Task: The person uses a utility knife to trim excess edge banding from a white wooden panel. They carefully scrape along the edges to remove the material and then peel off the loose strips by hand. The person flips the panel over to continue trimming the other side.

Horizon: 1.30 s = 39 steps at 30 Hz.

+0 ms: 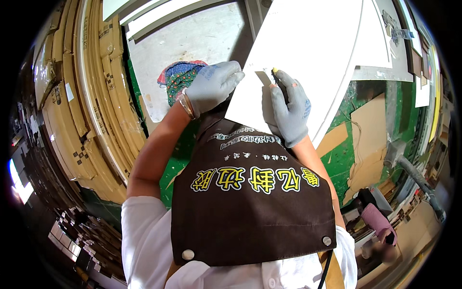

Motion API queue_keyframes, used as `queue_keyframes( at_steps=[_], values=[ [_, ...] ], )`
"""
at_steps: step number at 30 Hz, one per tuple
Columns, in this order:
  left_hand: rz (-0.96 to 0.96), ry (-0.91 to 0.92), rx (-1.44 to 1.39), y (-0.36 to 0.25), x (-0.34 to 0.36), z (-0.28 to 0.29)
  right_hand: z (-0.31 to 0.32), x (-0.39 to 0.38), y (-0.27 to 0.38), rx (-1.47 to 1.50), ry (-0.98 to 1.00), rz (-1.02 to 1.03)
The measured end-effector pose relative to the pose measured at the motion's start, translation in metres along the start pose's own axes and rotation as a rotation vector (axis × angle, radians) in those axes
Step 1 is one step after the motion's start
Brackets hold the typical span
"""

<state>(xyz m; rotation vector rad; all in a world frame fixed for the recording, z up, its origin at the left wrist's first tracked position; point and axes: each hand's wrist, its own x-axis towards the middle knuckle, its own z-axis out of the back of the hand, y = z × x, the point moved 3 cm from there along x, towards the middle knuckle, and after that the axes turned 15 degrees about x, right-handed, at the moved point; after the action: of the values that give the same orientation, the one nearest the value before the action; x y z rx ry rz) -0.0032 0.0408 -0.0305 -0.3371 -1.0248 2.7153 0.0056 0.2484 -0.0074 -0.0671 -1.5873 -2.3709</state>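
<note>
Head view | right hand (291,108) pinches small yellow-tipped tool (275,71) over white panel (317,43) | left hand (214,86) curled at panel's edge, hold I cannot tell | I judge loose pinch risks scratching.

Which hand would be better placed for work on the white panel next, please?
Probably the right hand: it is over the panel, holding a small object, while the left hand is near its edge, beside the cloth.
</note>
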Motion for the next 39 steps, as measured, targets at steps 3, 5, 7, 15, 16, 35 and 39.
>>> queue_keyframes(
  at_steps=[3, 5, 7, 15, 16, 35, 39],
  values=[
    [0.145, -0.014, -0.249, 0.007, 0.007, -0.006, 0.000, -0.001, 0.001, -0.020, -0.007, 0.021],
    [0.318, -0.022, -0.530, 0.009, 0.016, -0.009, 0.000, -0.001, 0.002, -0.058, -0.014, 0.068],
    [0.270, -0.040, -0.470, 0.007, 0.020, -0.007, 0.000, 0.000, 0.002, -0.022, -0.024, 0.035],
    [0.156, -0.180, -0.246, -0.013, 0.015, 0.008, 0.001, -0.001, 0.009, -0.096, 0.003, 0.154],
    [0.065, -0.179, -0.157, -0.012, 0.016, 0.008, 0.001, -0.001, 0.011, -0.124, 0.007, 0.200],
    [-0.409, -0.589, 0.489, -0.022, 0.086, 0.068, 0.005, 0.007, 0.012, 0.096, -0.036, 0.112],
    [-0.388, -0.612, 0.411, -0.034, 0.088, 0.086, 0.006, 0.030, -0.004, 0.238, -0.004, -0.080]
  ],
)
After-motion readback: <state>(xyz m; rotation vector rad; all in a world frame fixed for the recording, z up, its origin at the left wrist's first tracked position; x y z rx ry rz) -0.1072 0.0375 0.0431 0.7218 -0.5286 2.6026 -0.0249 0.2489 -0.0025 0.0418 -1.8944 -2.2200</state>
